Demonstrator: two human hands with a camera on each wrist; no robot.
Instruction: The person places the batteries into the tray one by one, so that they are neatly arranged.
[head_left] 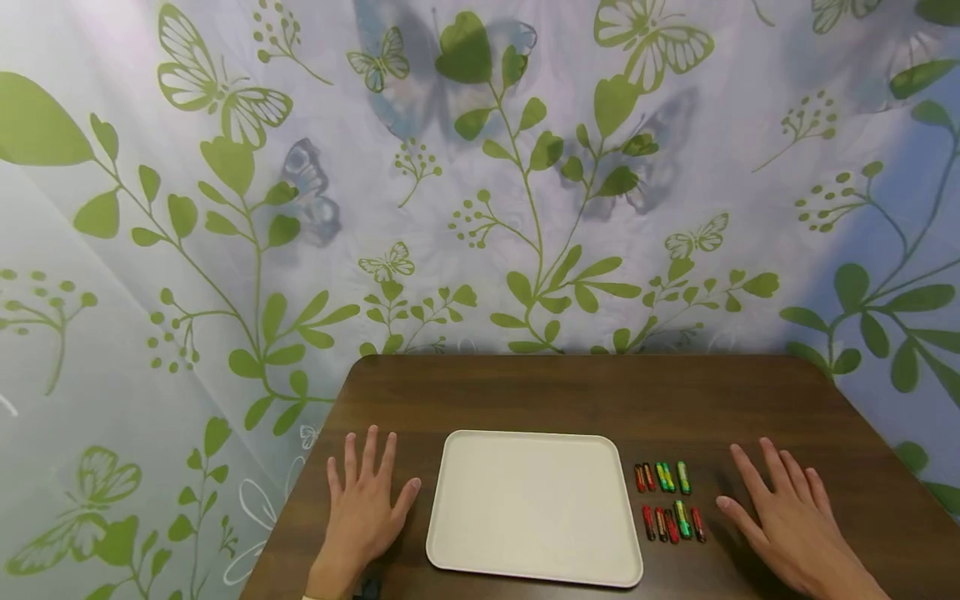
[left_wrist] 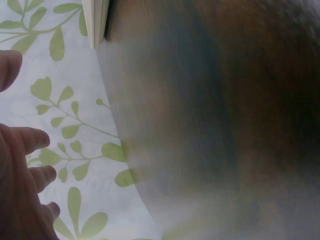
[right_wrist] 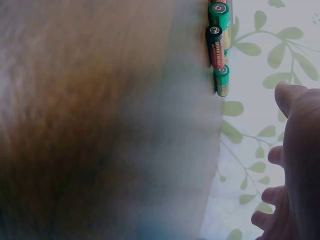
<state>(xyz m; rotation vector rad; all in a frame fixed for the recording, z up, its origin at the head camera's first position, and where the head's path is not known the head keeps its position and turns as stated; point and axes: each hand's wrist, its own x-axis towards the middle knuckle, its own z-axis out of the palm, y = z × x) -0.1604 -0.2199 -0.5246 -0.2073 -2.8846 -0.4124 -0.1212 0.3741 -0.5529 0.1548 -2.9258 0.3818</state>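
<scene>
My left hand (head_left: 363,508) rests on the brown table with its fingers spread, just left of a cream tray (head_left: 534,508). On the tray's other side lie two rows of small batteries, some green (head_left: 683,477) and some red and black (head_left: 698,524). My right hand (head_left: 795,521) lies to the right of these batteries, fingers spread and holding nothing. In the right wrist view, a red and black battery (right_wrist: 215,47) and a green battery (right_wrist: 222,80) lie beyond the thumb. The left wrist view shows the tray's edge (left_wrist: 95,22) past the left fingers.
The dark wooden table (head_left: 577,392) has rounded far corners. Behind it hangs a pale curtain (head_left: 450,208) printed with green leaves and butterflies. A small dark object (head_left: 367,587) shows beside the left wrist at the bottom.
</scene>
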